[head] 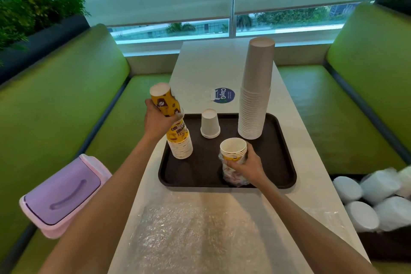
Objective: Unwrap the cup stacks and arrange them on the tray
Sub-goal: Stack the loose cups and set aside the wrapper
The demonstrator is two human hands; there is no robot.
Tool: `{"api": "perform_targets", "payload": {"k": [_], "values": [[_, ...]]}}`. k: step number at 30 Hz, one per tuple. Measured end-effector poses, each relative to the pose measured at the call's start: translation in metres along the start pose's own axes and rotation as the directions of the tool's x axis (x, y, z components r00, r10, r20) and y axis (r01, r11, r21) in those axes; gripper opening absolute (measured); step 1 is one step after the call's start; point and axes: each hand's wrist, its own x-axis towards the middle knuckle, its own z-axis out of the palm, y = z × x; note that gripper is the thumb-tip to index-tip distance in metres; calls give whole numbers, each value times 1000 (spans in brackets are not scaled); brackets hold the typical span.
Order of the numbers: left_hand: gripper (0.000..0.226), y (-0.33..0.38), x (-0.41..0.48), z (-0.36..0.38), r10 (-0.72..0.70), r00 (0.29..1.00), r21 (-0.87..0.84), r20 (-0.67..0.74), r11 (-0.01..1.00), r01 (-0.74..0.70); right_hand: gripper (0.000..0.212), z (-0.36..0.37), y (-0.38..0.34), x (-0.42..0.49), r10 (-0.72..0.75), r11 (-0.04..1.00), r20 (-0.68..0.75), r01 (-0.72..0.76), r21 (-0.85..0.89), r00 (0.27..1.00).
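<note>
On the green bench at the far left a lilac swing-lid bin (63,196) is seen, well apart from the work. A short group of inverted yellow printed cups (163,100) is gripped by the left hand (156,123), fingers curled round its lower part. It is held tilted over the yellow cup stack (180,143) that stands rims-down on the left of the dark tray (193,172); whether the two touch is hidden by the hand. A single inverted white cup (210,123) is set at the tray's middle back. Nearer, a few nested yellow cups (233,149), mouths up, are clasped from the side by the right hand (245,163), with crumpled clear wrapper (234,177) bunched round their lower end and resting on the tray. The tall white cup stack (255,95) stands at the tray's back right. Loose plastic film (195,229) is spread on the table (200,66) near the viewer, and wrapped white stacks (364,198) lie in a box on the right bench.

The step in hand is judged to be the joining of the yellow cups. The tilted group should be brought upright and centred before it is lowered, so that the stack below is not tipped. The wrapper should be stripped fully from the right-hand cups, which would then need inverting to match.
</note>
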Motion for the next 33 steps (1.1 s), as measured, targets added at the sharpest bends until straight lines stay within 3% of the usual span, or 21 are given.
{"api": "perform_targets", "payload": {"k": [3, 6, 9, 12, 14, 17, 20, 24, 29, 33], "values": [[89, -13, 0, 7, -80, 992, -25, 95, 996, 83, 82, -1, -1, 0, 3, 1000, 4, -3, 3, 1000], [93, -11, -6, 12, -75, 997, -22, 10, 997, 75, 80, -2, -1, -2, 2, 1000, 3, -2, 16, 1000], [77, 5, -17, 15, 129, 969, -3, -211, 991, -132, 79, -3, -1, -2, 5, 1000, 4, -5, 24, 1000], [54, 21, -28, 23, 391, 879, -13, -273, 912, -410, 80, -1, -1, -1, 18, 999, -3, -18, 36, 1000], [44, 30, -34, 33, 479, 859, -79, -183, 864, -498, 78, -1, 1, -1, 30, 998, -6, -29, 49, 1000], [37, 38, -41, 52, 473, 879, -142, 65, 876, -461, 71, 1, 4, -2, 23, 998, -3, -23, 64, 1000], [48, 38, -45, 70, 370, 862, -50, 346, 925, -377, 64, 1, 6, -3, 11, 996, 7, -12, 94, 1000], [70, 37, -51, 89, 138, 755, 115, 641, 955, -272, 66, 1, 8, -3, 6, 995, 37, -9, 100, 999], [80, 32, -52, 109, -7, 659, 252, 752, 927, -277, 72, 0, 10, 0, 25, 996, 46, -29, 84, 999], [78, 28, -48, 117, -19, 665, 302, 747, 900, -313, 88, 0, 10, 0, 17, 999, 49, -19, 47, 999]]}}
